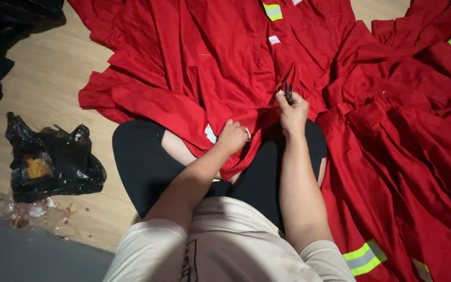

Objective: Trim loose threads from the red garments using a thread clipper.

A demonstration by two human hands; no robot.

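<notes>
Red garment under right hand holding snips.

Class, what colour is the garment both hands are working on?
Red garment, head view.

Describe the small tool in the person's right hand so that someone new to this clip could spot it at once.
Start from the red work garment spread across the floor and the person's lap. Near its middle, the right hand is raised above the fabric. Sticking up from that fist is a small dark pair of snips, the only dark metal thing against the red cloth.
</notes>
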